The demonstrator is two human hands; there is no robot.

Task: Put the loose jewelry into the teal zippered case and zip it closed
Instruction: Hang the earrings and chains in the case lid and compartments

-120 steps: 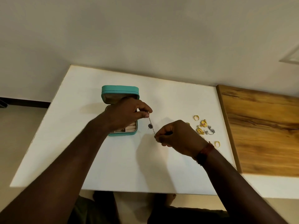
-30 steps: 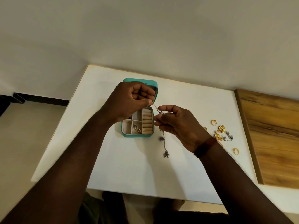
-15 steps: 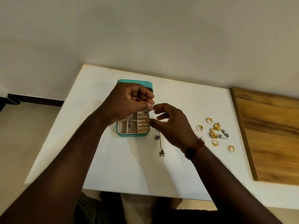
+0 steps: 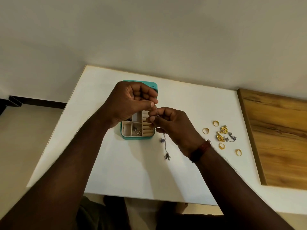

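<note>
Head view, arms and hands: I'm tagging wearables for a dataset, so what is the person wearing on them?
Both forearms are bare, no sleeves showing. The right hand has at its wrist a dark reddish-brown band with frayed threads. The left hand and wrist show nothing worn; no rings or watch visible.

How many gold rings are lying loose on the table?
4, all right of the right hand: back ring; left ring; front ring, below the gold earrings; right ring, nearest the wooden board. The wrist may hide another.
</note>
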